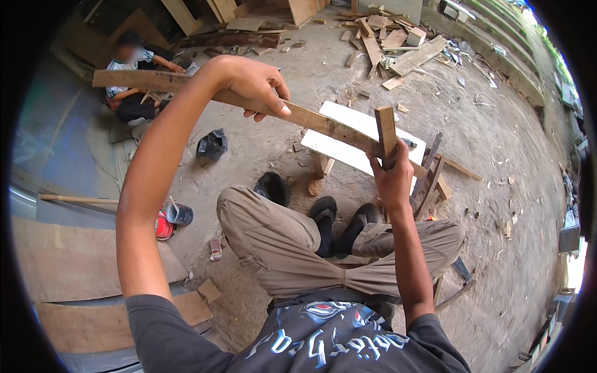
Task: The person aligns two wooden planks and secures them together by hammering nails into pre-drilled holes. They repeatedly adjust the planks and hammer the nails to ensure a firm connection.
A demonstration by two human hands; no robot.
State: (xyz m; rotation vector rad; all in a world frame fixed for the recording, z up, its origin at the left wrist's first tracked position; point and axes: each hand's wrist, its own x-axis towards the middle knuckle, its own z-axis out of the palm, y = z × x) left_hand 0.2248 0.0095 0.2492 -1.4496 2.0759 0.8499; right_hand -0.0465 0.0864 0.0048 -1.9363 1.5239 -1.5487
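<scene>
A long wooden plank [323, 126] slants across in front of me, its left end higher in the picture than its right. My left hand [256, 87] is closed over its upper edge, thumb on the near side and fingertips showing below. Near the plank's right end, my right hand [394, 178] grips a short wooden block [386, 124] that stands upright against the plank. The block and plank touch; whether they are fastened cannot be seen. Below them is a white board [348, 160] on a low wooden support, with a small dark tool [409, 143] lying on it.
Scrap wood [398, 46] is heaped at the far side. Another person [127, 81] sits at the far left. A black bag [212, 144], a dark bucket [272, 188], a paint can [180, 214] and a red container [163, 227] stand left. Loose sticks [435, 171] lean beside the board.
</scene>
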